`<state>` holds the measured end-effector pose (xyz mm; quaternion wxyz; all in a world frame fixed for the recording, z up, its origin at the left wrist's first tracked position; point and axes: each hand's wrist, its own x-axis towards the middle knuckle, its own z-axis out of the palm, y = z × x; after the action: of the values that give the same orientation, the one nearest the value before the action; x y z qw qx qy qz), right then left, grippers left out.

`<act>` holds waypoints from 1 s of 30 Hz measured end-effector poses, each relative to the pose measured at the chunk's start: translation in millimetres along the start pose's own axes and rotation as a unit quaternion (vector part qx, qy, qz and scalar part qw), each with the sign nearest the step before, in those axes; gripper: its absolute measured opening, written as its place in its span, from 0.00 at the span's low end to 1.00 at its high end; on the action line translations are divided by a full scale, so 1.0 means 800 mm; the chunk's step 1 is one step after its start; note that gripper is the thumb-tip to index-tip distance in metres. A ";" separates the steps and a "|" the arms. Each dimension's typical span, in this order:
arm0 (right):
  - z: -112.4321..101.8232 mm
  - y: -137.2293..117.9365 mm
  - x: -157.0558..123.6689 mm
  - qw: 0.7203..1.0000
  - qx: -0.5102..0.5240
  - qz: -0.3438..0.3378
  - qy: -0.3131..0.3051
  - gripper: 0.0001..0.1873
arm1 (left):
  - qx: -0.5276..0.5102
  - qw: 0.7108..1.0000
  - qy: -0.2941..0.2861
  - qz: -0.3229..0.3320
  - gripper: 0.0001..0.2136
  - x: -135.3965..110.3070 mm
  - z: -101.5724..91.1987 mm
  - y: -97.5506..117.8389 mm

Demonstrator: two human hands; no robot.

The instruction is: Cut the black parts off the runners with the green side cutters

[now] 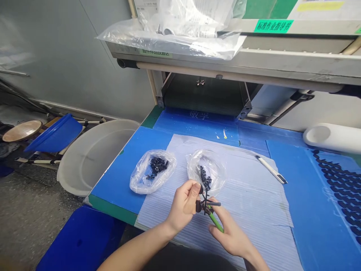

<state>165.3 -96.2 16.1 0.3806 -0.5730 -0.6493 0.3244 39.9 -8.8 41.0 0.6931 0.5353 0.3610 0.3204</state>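
My left hand point(183, 205) is closed on a black plastic molding with branching runners point(205, 203) and round dark ends, pinched between thumb and fingers. A tan patch covers part of that hand's thumb. In my right hand point(229, 233) is a pair of green-handled nippers point(216, 223), whose jaws are up against the molding; whether they are closed on it I cannot tell. Just beyond the hands lies an open clear plastic bag point(220, 169) with small black parts point(205, 178) in it. Another clear bag point(139, 180), to the left, also contains small black pieces point(158, 165).
A white cutter knife point(270, 169) lies on the pale ribbed sheet point(245, 188). Rows of dark discs point(338, 184) cover the right side, near a white roll point(332, 135). Behind is a conveyor belt point(203, 96) under a shelf point(276, 64). Left stand a pale tub point(84, 158) and blue stool point(79, 241).
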 end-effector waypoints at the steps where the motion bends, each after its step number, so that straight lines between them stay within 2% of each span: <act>1: -0.002 0.000 0.000 1.000 0.001 0.000 -0.003 0.20 | -0.001 1.000 0.000 0.000 0.17 0.001 0.000 -0.001; 7: -0.005 0.004 0.000 0.999 0.007 0.023 -0.046 0.18 | 0.000 0.999 -0.029 -0.021 0.18 0.002 -0.002 -0.005; 13: -0.002 0.002 0.000 0.998 0.038 0.009 -0.041 0.28 | -0.037 0.999 -0.023 -0.030 0.18 0.002 -0.001 -0.007; 20: -0.008 -0.001 0.004 0.997 -0.015 0.049 -0.065 0.19 | -0.032 0.999 -0.019 -0.033 0.17 0.003 -0.004 -0.008; 23: -0.008 -0.001 0.011 0.996 -0.036 0.058 -0.063 0.14 | -0.059 0.998 0.006 -0.032 0.17 0.003 -0.009 -0.009; 26: -0.002 -0.004 0.023 0.997 -0.048 0.045 -0.036 0.09 | -0.110 0.992 0.046 -0.026 0.18 0.004 -0.015 -0.005; 30: 0.012 -0.011 0.042 0.996 -0.083 0.022 -0.001 0.09 | -0.185 0.978 0.093 -0.034 0.19 0.005 -0.027 0.006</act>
<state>151.0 -64.2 22.7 0.3238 -0.6161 -0.6619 0.2783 23.7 6.1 41.3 0.7542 0.3528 0.3761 0.4065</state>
